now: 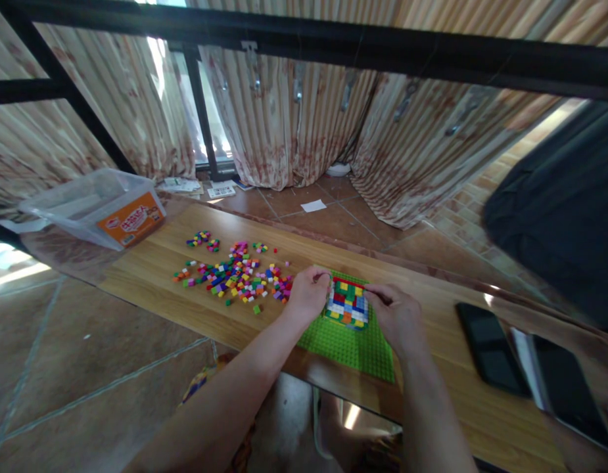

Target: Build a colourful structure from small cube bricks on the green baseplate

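A small build of coloured toy bricks (pixel 349 306) sits over the green studded baseplate (pixel 353 353), with rows of red, yellow, green, white, blue and orange showing. My left hand (pixel 310 292) is closed at the build's left edge, its thumb and curled fingers gripping near the far corner. At the opposite side, my right hand (pixel 396 318) pinches the far right corner beside a red row. Fingers hide both corners, and I cannot tell whether the build is pressed down or slightly raised. To the left of my left hand lies a loose pile of small coloured bricks (pixel 242 272).
A clear plastic bin (pixel 81 203) with an orange label stands at the far left of the wooden table (pixel 156 276). Two dark phone-like devices (pixel 491 348) (pixel 572 387) lie at the right. A black metal bar (pixel 333 49) crosses above, before pleated curtains (pixel 284 131).
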Demonstrator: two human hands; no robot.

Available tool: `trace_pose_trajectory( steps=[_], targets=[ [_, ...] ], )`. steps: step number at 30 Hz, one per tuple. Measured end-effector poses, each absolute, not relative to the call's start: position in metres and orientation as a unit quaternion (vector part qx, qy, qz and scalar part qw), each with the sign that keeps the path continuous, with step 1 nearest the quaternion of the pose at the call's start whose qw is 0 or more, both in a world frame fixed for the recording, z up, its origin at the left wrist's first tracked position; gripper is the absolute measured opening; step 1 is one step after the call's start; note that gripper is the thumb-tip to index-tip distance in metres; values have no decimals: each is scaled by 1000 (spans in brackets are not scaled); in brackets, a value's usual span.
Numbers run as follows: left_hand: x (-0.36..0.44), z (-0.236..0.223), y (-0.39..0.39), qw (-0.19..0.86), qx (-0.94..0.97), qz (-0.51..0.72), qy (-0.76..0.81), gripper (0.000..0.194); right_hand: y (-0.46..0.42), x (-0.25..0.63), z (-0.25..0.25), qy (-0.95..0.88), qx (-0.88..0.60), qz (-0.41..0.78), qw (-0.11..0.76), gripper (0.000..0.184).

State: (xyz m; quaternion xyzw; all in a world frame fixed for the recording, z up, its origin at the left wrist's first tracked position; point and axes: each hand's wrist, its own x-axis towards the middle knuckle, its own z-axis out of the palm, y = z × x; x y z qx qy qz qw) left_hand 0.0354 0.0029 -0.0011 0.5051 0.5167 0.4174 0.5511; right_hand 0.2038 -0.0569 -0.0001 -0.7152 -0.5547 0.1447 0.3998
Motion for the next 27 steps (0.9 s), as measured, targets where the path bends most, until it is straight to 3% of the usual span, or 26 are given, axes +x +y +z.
trace_pose_trajectory(
  steps=[8, 27],
  targets=[
    [38, -12, 4, 546, 530, 401, 510, 17, -56, 204, -4, -554, -719, 134, 398, 28],
    [38, -15, 4, 538, 543, 389, 514, 19, -50, 216, -16, -454, -716, 219, 483, 34]
  ],
)
